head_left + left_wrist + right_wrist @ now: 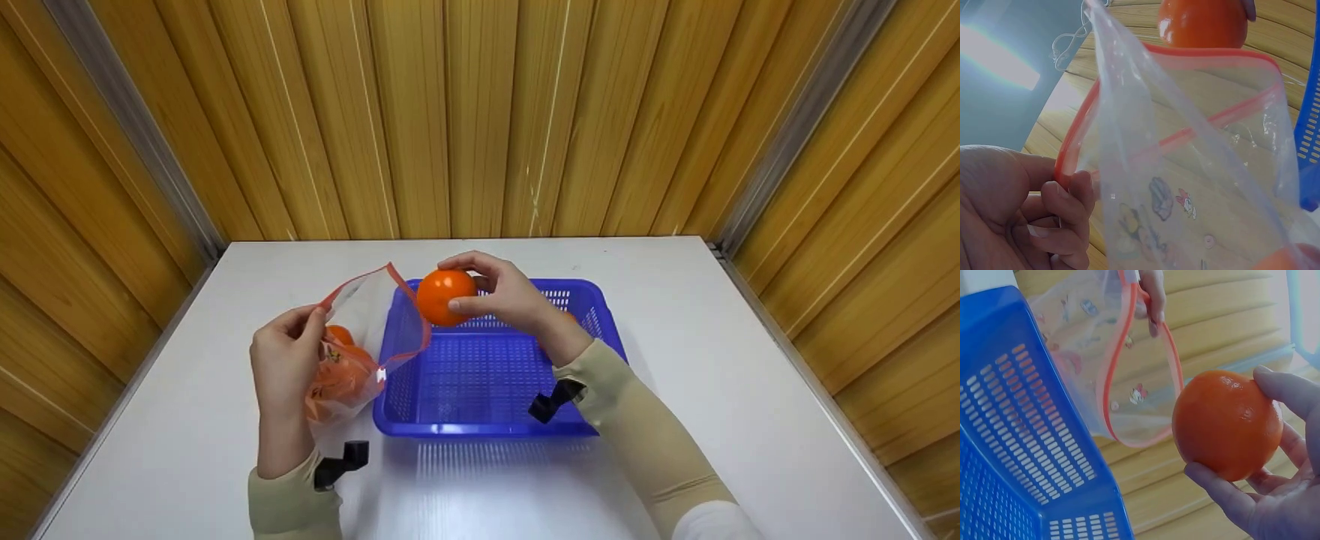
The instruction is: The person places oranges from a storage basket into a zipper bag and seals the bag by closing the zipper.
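The left hand [285, 356] pinches the red trim [1213, 52] of a clear zip bag [365, 306] tightly between thumb and fingers; the right hand [514, 296] is spread only as wide as the smooth orange fruit [447, 296] it holds, thumb on the near side, fingers over the far side.

Nearest is the front rim of the blue plastic basket [487, 430]. Just left of it, bagged fruit [346, 379] sits low in the bag. The film looks limp and slick, likely featherlight by itself, with the load hanging at the bottom; the stiffer trim seems the best place to hold, since thin film could stretch or tear.

Farther back, the bag's mouth gapes toward the right, and the held fruit is just right of it, above the basket's far left part. It is probably a persimmon: firm, fairly heavy, bruisable, its glossy skin apt to slip. A light grip round its widest part should suit. Another orange fruit [571, 317] shows partly behind the right wrist.
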